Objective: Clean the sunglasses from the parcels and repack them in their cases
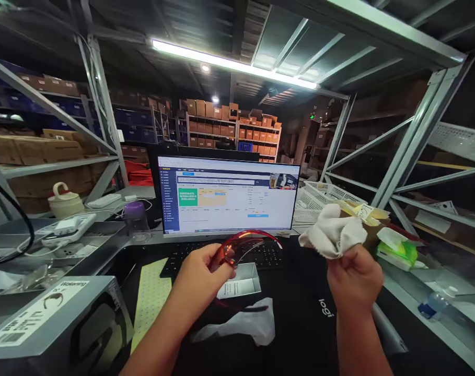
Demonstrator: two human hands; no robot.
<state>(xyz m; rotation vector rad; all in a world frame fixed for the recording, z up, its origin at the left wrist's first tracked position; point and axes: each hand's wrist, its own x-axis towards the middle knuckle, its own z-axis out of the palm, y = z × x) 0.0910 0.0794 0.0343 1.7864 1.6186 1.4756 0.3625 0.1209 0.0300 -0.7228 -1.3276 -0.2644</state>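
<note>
In front of the monitor, my left hand (208, 271) is closed around a pair of glasses (243, 235) with a glossy red, see-through frame. One thin curved arm reaches right over the keyboard, and another curves out below my hand; my fingers hide part of the frame. My right hand (355, 277) pinches a crumpled off-white cloth (333, 232), raised to the right and apart from the glasses. Below the glasses lie a small open grey-white box (243, 280) and a translucent white pouch or wrapping (253, 324) on the black desk mat.
A lit monitor (229, 198) stands behind a black keyboard (270, 256). A grey printed box (60, 326) and a yellow sheet (153, 295) lie left. A purple-lidded jar (135, 216) stands behind. At right are a tissue pack (397, 248), white baskets (331, 193) and a bottle (437, 303).
</note>
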